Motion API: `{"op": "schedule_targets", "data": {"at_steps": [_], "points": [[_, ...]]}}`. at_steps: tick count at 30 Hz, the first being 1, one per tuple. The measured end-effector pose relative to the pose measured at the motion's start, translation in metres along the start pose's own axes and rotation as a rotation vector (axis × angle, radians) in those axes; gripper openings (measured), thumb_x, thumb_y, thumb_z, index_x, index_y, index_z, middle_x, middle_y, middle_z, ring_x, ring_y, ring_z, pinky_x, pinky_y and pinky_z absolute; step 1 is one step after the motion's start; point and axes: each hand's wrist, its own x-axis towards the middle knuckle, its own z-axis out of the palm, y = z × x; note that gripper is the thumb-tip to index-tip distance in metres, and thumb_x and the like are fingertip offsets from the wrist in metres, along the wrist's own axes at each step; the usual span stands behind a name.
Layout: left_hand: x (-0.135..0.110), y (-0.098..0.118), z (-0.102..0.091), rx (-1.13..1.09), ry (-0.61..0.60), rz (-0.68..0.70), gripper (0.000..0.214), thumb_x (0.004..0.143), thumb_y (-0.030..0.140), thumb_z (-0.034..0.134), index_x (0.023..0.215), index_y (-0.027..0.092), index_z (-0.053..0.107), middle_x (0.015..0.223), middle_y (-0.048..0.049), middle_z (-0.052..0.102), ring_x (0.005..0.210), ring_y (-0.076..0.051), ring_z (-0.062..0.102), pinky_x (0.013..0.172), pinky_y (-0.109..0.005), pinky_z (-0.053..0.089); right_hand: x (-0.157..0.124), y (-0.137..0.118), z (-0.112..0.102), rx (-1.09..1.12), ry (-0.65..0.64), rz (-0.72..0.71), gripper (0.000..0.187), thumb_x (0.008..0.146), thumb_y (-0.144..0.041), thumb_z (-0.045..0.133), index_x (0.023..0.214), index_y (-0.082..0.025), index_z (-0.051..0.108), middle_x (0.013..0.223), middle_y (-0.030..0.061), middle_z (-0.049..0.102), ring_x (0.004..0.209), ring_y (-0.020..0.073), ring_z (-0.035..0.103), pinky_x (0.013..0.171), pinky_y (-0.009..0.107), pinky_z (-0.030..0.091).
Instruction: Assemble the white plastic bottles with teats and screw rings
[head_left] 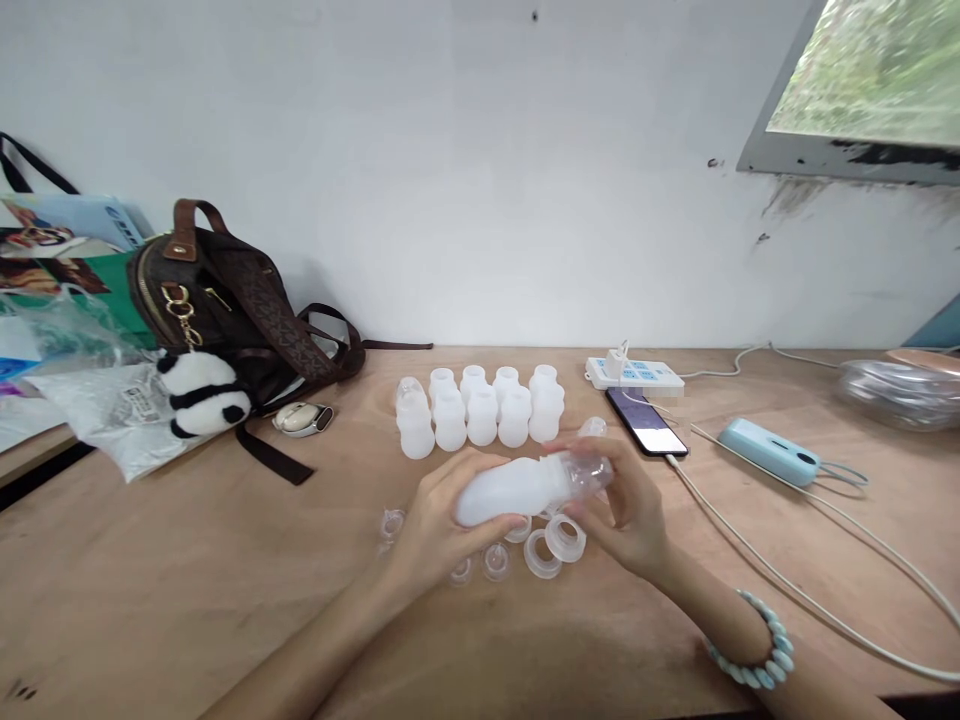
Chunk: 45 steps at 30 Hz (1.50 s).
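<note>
Both of my hands hold one white plastic bottle [517, 488] lying sideways just above the wooden table [225, 580]. My left hand [435, 525] wraps round its body. My right hand [626, 505] grips the clear cap [589, 470] on its neck. Right under the hands lie several loose white rings [564, 538] and clear small caps [496, 560]. Behind them several white bottles [480, 410] stand upright in a cluster, one with a clear cap [409, 392].
A brown handbag [217, 290] with a panda charm [202, 392], a plastic bag [105, 405] and a small silver case [302, 418] are at the left. A phone [646, 420] on a cable, a power strip [634, 373], a blue power bank [769, 452] and a clear container [900, 392] are at the right.
</note>
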Motion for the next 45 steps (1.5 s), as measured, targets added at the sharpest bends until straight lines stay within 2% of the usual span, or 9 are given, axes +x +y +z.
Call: {"op": "schedule_targets", "data": {"at_steps": [4,7,14,22,32,38,45], "points": [[-0.002,-0.001,0.002,0.011,-0.003,0.043,0.040,0.078,0.043,0.073,0.110,0.021,0.063,0.097,-0.0027,0.069,0.086,-0.013,0.064,0.075,-0.022,0.050,0.001,-0.002,0.000,-0.041,-0.040,0.012,0.054,0.078,-0.035,0.078,0.124,-0.026,0.052,0.119,0.0090,0.065,0.112,0.0250,0.062,0.093,0.041,0.054],[-0.003,-0.001,0.002,0.016,-0.005,0.054,0.040,0.078,0.043,0.073,0.109,0.020,0.062,0.098,-0.0029,0.069,0.086,-0.012,0.064,0.075,-0.021,0.050,0.000,-0.002,0.003,0.020,-0.014,0.041,0.051,0.076,-0.036,0.079,0.120,-0.026,0.055,0.113,0.0075,0.066,0.107,0.0239,0.064,0.090,0.040,0.055],[-0.004,0.001,0.003,0.024,-0.038,0.032,0.042,0.079,0.045,0.072,0.110,0.020,0.061,0.100,-0.0043,0.069,0.086,-0.013,0.065,0.074,-0.021,0.051,-0.005,-0.002,0.013,0.056,0.039,0.080,0.044,0.079,-0.027,0.075,0.116,-0.026,0.051,0.106,0.0064,0.063,0.100,0.0219,0.064,0.083,0.036,0.056],[-0.004,0.001,0.003,0.007,-0.059,-0.010,0.041,0.079,0.046,0.071,0.110,0.021,0.062,0.097,-0.0016,0.068,0.085,-0.012,0.064,0.072,-0.020,0.048,-0.011,-0.003,0.020,0.161,0.044,0.180,0.050,0.084,-0.036,0.070,0.123,-0.027,0.040,0.112,0.0090,0.057,0.102,0.0219,0.061,0.082,0.036,0.056],[-0.003,0.000,0.004,0.018,-0.115,-0.024,0.044,0.079,0.052,0.069,0.111,0.022,0.061,0.101,-0.0020,0.068,0.087,-0.014,0.064,0.075,-0.022,0.048,-0.016,0.002,0.022,0.170,0.018,0.208,0.057,0.084,-0.046,0.068,0.126,-0.031,0.033,0.115,0.0074,0.053,0.101,0.0206,0.060,0.079,0.034,0.057],[-0.002,0.003,0.005,0.026,-0.142,-0.075,0.043,0.079,0.048,0.070,0.112,0.021,0.061,0.099,-0.0014,0.067,0.088,-0.014,0.063,0.075,-0.022,0.047,-0.019,0.003,0.029,0.184,0.095,0.243,0.049,0.087,-0.038,0.066,0.124,-0.029,0.035,0.116,0.0092,0.051,0.100,0.0202,0.059,0.077,0.033,0.057],[-0.002,0.003,0.002,0.011,-0.199,-0.133,0.046,0.080,0.051,0.068,0.116,0.024,0.059,0.108,-0.0015,0.065,0.097,-0.016,0.061,0.082,-0.023,0.047,-0.023,0.007,0.027,0.109,0.038,0.189,0.058,0.084,-0.035,0.069,0.127,-0.028,0.031,0.118,0.0100,0.047,0.105,0.0217,0.055,0.086,0.036,0.055]]}}
